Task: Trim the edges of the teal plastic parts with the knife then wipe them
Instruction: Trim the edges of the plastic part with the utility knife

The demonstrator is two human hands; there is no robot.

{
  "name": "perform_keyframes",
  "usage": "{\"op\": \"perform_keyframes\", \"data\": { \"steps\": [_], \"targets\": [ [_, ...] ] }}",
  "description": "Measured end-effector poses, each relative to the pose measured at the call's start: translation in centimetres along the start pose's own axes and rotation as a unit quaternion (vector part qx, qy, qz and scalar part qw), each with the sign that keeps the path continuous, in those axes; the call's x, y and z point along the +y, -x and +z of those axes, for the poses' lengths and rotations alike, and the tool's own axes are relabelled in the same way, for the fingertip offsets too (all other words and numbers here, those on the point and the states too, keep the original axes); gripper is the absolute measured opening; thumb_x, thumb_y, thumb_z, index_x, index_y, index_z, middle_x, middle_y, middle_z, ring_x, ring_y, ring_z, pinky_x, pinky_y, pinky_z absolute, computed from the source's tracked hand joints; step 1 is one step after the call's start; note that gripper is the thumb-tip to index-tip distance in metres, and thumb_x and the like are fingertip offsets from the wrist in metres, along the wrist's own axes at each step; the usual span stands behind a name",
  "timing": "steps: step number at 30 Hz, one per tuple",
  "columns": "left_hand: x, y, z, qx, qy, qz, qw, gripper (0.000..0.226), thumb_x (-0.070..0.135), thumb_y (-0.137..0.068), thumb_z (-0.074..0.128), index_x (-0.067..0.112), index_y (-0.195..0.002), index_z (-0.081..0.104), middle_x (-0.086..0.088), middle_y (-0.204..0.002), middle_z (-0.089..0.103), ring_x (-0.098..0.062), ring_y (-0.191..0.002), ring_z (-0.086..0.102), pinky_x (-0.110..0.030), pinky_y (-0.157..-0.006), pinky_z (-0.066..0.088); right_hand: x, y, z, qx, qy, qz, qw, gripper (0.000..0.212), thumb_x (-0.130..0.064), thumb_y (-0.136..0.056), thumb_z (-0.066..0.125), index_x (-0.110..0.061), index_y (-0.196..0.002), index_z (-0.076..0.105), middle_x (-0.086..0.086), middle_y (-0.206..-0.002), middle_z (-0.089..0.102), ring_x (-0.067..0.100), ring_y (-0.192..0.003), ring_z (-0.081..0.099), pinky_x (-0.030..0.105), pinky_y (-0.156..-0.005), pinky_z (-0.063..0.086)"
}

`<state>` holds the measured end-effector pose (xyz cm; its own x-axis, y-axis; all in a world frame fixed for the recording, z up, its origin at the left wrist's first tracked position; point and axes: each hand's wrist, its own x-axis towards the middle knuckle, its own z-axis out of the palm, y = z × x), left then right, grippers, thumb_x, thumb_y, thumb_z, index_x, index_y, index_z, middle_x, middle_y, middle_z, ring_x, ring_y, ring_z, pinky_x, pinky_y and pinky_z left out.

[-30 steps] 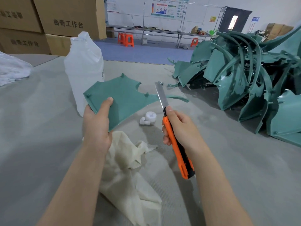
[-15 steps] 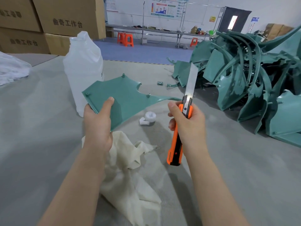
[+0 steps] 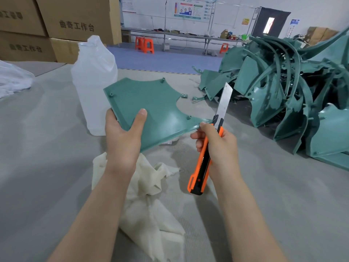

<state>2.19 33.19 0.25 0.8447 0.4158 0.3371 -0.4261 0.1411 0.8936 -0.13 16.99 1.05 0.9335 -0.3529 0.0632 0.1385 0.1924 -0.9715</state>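
Note:
My left hand (image 3: 123, 137) grips the near left corner of a flat teal plastic part (image 3: 151, 104), thumb on top, holding it above the table. My right hand (image 3: 217, 144) grips an orange and black utility knife (image 3: 205, 157) with its long steel blade pointing up and away. The base of the blade sits at the part's narrow right tip, and my right thumb touches that tip. A crumpled cream cloth (image 3: 149, 201) lies on the table under my left forearm.
A translucent white plastic bottle (image 3: 92, 82) stands behind the held part. A big heap of teal plastic parts (image 3: 287, 91) fills the right side of the grey table (image 3: 47, 167). Cardboard boxes (image 3: 56, 25) are stacked at the back left, with a white bag (image 3: 13, 80) beside them.
My left hand has tilted the teal part flatter and brought it nearer. My right hand moved the knife left until the base of its blade met the part's right tip.

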Motion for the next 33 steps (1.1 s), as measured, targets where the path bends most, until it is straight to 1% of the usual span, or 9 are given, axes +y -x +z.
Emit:
{"op": "perform_keyframes", "data": {
  "steps": [5, 9, 16, 19, 22, 25, 27, 30, 33],
  "targets": [
    [0.1, 0.2, 0.2, -0.008, -0.004, 0.014, 1.0, 0.02, 0.024, -0.087, 0.068, 0.029, -0.1, 0.053, 0.019, -0.095, 0.068, -0.001, -0.092, 0.066, -0.017, -0.078, 0.053, 0.1, -0.3, -0.3, 0.008, 0.011, -0.024, 1.0, 0.02, -0.015, -0.089, 0.061, -0.01, -0.07, 0.06, 0.003, -0.054, 0.062, 0.011, -0.042, 0.048, 0.019, -0.044, 0.042],
    [0.2, 0.1, 0.0, -0.014, -0.01, 0.016, 1.0, 0.02, 0.024, -0.087, 0.068, 0.031, -0.099, 0.053, 0.021, -0.094, 0.068, -0.001, -0.092, 0.066, -0.017, -0.078, 0.053, 0.1, -0.6, -0.6, 0.009, 0.047, -0.039, 0.998, 0.021, -0.011, -0.087, 0.061, -0.011, -0.066, 0.059, 0.001, -0.051, 0.06, 0.011, -0.042, 0.047, 0.019, -0.043, 0.042],
    [0.3, -0.8, -0.9, 0.057, 0.044, -0.067, 0.995, 0.019, 0.025, -0.088, 0.067, 0.025, -0.102, 0.055, 0.009, -0.105, 0.069, -0.01, -0.097, 0.067, -0.038, -0.091, 0.054, -0.7, -1.6, -2.6, 0.097, -0.079, -0.012, 0.992, 0.018, -0.009, -0.087, 0.06, -0.012, -0.07, 0.056, 0.0, -0.052, 0.058, 0.011, -0.043, 0.047, 0.019, -0.044, 0.041],
    [0.5, -0.8, -0.6, 0.084, 0.07, -0.113, 0.988, 0.021, 0.023, -0.089, 0.065, 0.021, -0.108, 0.057, 0.005, -0.109, 0.068, -0.013, -0.1, 0.067, -0.04, -0.093, 0.053, -0.4, -1.8, -2.5, 0.094, -0.044, -0.045, 0.994, 0.017, -0.015, -0.09, 0.06, -0.014, -0.075, 0.053, -0.003, -0.054, 0.057, 0.012, -0.043, 0.048, 0.021, -0.044, 0.041],
    [0.6, -0.5, -0.3, 0.098, 0.114, -0.176, 0.973, 0.016, 0.021, -0.092, 0.062, 0.02, -0.108, 0.06, 0.007, -0.101, 0.071, -0.011, -0.093, 0.068, -0.03, -0.078, 0.056, 0.2, -1.3, -1.4, 0.009, 0.042, -0.1, 0.994, 0.026, -0.036, -0.097, 0.053, -0.016, -0.08, 0.051, -0.004, -0.053, 0.05, 0.015, -0.044, 0.046, 0.024, -0.043, 0.041],
    [0.9, -0.1, 0.1, 0.098, 0.172, -0.236, 0.951, 0.007, 0.017, -0.092, 0.06, 0.024, -0.095, 0.062, 0.014, -0.078, 0.071, -0.001, -0.066, 0.069, -0.017, -0.053, 0.051, 1.0, -0.5, 0.0, -0.066, 0.111, -0.129, 0.983, 0.048, -0.052, -0.096, 0.041, -0.009, -0.075, 0.051, -0.002, -0.051, 0.046, 0.016, -0.044, 0.045, 0.03, -0.043, 0.041],
    [1.1, 0.2, 0.4, 0.105, 0.193, -0.271, 0.937, 0.006, 0.016, -0.092, 0.061, 0.021, -0.094, 0.062, 0.01, -0.081, 0.07, -0.002, -0.061, 0.067, -0.016, -0.048, 0.049, 1.4, -0.1, 0.5, -0.084, 0.159, -0.156, 0.971, 0.057, -0.059, -0.089, 0.042, -0.006, -0.071, 0.048, 0.003, -0.05, 0.043, 0.015, -0.043, 0.046, 0.034, -0.044, 0.043],
    [1.1, 0.3, 0.7, 0.098, 0.237, -0.323, 0.911, 0.006, 0.014, -0.091, 0.062, 0.015, -0.097, 0.061, 0.0, -0.092, 0.068, -0.009, -0.072, 0.064, -0.015, -0.046, 0.049, 1.6, 0.1, 0.7, -0.088, 0.214, -0.196, 0.953, 0.05, -0.063, -0.085, 0.041, -0.015, -0.069, 0.046, 0.012, -0.054, 0.044, 0.015, -0.04, 0.049, 0.041, -0.046, 0.049],
    [1.2, 0.5, 1.1, 0.078, 0.282, -0.365, 0.884, 0.015, 0.01, -0.091, 0.061, 0.009, -0.106, 0.061, -0.006, -0.094, 0.065, -0.014, -0.073, 0.062, -0.015, -0.045, 0.049, 1.9, 0.0, 0.6, -0.08, 0.243, -0.218, 0.942, 0.042, -0.061, -0.088, 0.04, -0.026, -0.066, 0.045, 0.006, -0.053, 0.048, 0.015, -0.039, 0.051, 0.045, -0.048, 0.05]
  ]
}}
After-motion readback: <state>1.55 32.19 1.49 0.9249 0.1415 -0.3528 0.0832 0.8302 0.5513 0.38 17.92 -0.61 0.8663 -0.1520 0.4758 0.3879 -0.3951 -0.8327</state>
